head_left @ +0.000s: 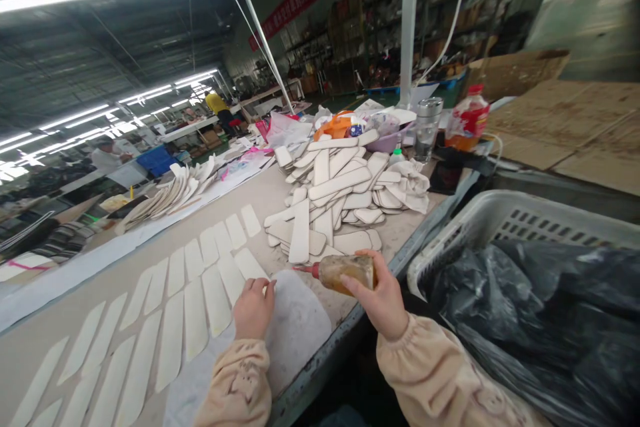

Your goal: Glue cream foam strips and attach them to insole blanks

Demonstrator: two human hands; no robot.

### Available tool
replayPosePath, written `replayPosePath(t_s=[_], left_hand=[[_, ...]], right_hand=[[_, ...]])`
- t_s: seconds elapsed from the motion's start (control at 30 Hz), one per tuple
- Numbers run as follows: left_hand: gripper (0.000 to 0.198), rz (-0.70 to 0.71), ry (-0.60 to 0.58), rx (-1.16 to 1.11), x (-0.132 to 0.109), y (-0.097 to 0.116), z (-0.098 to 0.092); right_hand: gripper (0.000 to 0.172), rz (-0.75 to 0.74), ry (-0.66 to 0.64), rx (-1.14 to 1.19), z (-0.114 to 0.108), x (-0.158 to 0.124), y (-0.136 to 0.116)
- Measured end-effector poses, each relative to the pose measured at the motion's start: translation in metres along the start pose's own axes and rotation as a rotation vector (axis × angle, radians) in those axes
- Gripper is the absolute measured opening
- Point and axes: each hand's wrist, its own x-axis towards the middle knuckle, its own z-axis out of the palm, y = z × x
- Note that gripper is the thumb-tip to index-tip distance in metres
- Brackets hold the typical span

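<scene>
My right hand [385, 297] is wrapped round a squeeze bottle [345, 273] of amber liquid, probably glue. The bottle lies nearly level, its red nozzle pointing left above the table. My left hand [254, 308] has its fingers curled in at the near end of the laid-out white strips [216, 297], close to the nozzle tip. Whether anything is pinched in those fingers is hidden. Beneath the left hand a pale cloth or sheet [300, 313] covers the table's near edge. Rows of flat, round-ended strips run away to the left. Beyond the bottle rises a loose heap of padded white strips [340, 190].
To the right stands a white plastic basket [470, 210] lined with a black bag [530, 320]. A glass jar [428, 130] and a red-capped drink bottle [467, 119] stand behind the heap. More curved pieces [175, 193] are stacked at the far left. A metal post [409, 27] rises at the back.
</scene>
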Motion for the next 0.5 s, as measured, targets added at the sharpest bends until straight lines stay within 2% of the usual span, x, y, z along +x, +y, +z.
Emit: replayPosePath(t_s=[0.1, 0.27, 0.37, 0.5], left_hand=[[0.036, 0.039, 0.028, -0.110, 0.019, 0.022, 0.000], [0.034, 0.066, -0.055, -0.124, 0.052, 0.057, 0.009], [0.031, 0.063, -0.090, -0.127, 0.063, 0.067, 0.014], [0.027, 0.057, -0.079, -0.173, 0.069, 0.071, 0.018]], right_hand=[[0.049, 0.053, 0.012, 0.112, -0.002, 0.003, 0.004], [0.050, 0.112, 0.017, 0.195, -0.003, 0.007, 0.011], [0.049, 0.120, 0.019, 0.208, -0.003, 0.007, 0.012], [0.048, 0.117, 0.014, 0.227, -0.002, 0.008, 0.011]])
